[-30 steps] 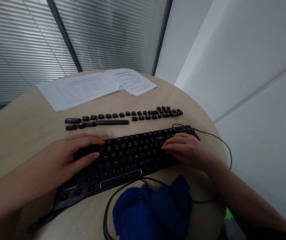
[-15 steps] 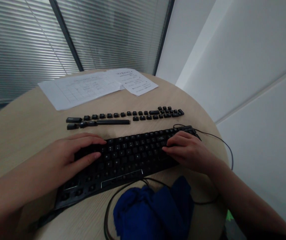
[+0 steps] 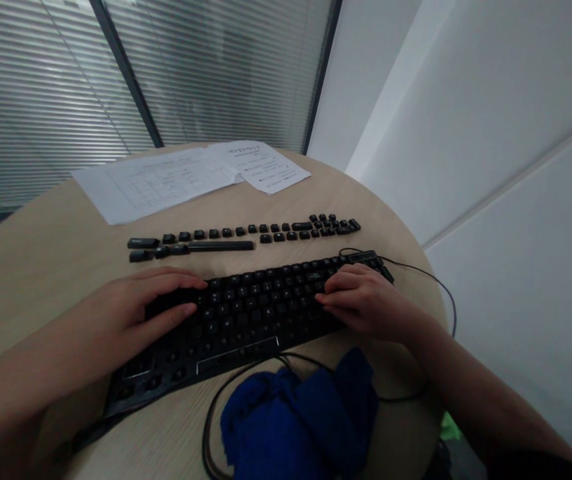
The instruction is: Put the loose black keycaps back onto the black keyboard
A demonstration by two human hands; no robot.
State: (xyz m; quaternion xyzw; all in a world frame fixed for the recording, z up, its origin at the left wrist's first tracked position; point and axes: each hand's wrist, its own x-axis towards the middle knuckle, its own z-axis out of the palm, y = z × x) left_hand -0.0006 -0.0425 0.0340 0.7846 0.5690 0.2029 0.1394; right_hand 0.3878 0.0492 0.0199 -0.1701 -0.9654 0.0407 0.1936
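A black keyboard (image 3: 246,303) lies at a slant across the table, with its lower row of keycaps off and bare switch sockets showing. My left hand (image 3: 139,313) rests over its left end, fingers stretched out and thumb apart from the index finger. At the right part of the keys is my right hand (image 3: 361,297), its thumb and fingers drawn together in a pinch. Whatever sits between those fingertips is too hidden to make out. Beyond the keyboard, loose black keycaps (image 3: 213,233) stand in rows, along with a long space bar (image 3: 221,246).
A crumpled blue cloth (image 3: 291,423) lies at the near edge, with a black cable (image 3: 211,427) looping beside it. Another stretch of cable (image 3: 431,272) runs off the right edge. Printed papers (image 3: 166,183) lie at the back of the round wooden table (image 3: 46,220).
The view has shifted slightly, so everything appears a little to the left. Both hands keep nearly the same places on the keyboard.
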